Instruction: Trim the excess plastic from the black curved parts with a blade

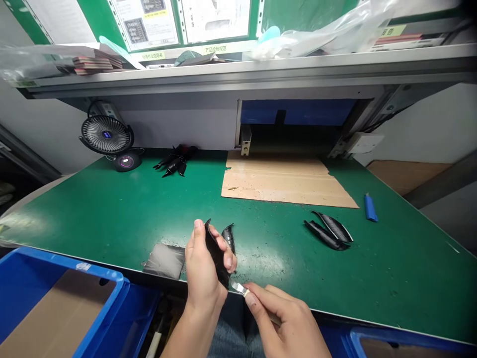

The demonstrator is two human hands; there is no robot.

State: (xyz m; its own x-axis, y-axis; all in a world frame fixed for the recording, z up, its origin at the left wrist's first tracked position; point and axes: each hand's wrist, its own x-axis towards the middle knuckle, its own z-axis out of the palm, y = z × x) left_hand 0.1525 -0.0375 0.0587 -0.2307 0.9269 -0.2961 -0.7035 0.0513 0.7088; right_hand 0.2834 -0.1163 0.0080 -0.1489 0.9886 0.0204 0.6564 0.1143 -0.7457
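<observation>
A: Well, the left hand (203, 271) is clamped around a curved black plastic piece (215, 253), thumb on one side and fingers wrapped over the other. It sits at the near edge of the green table (112, 209), just above the person's lap.

B: Which way does it run?

A: Its long axis is nearly upright in the view, leaning a little: the narrow upper tip points away toward the back of the bench, and the lower end points down toward the right hand (286, 323).

B: And that hand?

A: Closed on a small blade tool (238, 287), the pale metal tip meeting the lower end of the piece. The handle is hidden under the fingers.

B: Anything close by?

A: A second black piece (228, 236) lies on the table just behind the left fingers, touching or nearly so; I can't tell which. A grey sheet (164, 260) lies to the left of the hand. To the right, well apart, two more black pieces (330, 231) lie crossed, with a blue lighter-like object (370, 207) beyond them.

B: Farther back?

A: A cardboard sheet (283, 181), a heap of black parts (175, 160), and a small fan (106, 135). A blue bin (112, 298) lined with cardboard sits below the table edge at the left.
</observation>
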